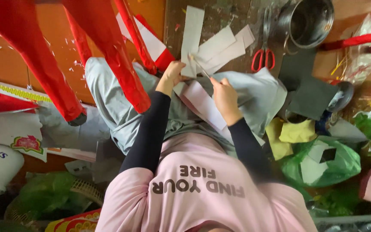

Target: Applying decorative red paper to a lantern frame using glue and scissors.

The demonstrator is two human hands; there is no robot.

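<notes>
My left hand (171, 76) pinches the lower end of a white paper strip (191, 41) that stands up over my lap. My right hand (224, 95) grips a thin stick-like tool (199, 66) whose tip touches that strip near my left fingers. More white strips (225, 46) fan out on the floor just beyond, and another white sheet (206, 105) lies across my grey trousers (117, 103) under both hands. Both arms wear black sleeves.
Red paper-wrapped legs of a frame (108, 56) stand at the left. Red-handled scissors (263, 58), a metal pot (308, 21) and black card sheets (308, 88) lie at the upper right. A green plastic bag (344, 161), yellow cloth (295, 131) and paper scraps crowd the right.
</notes>
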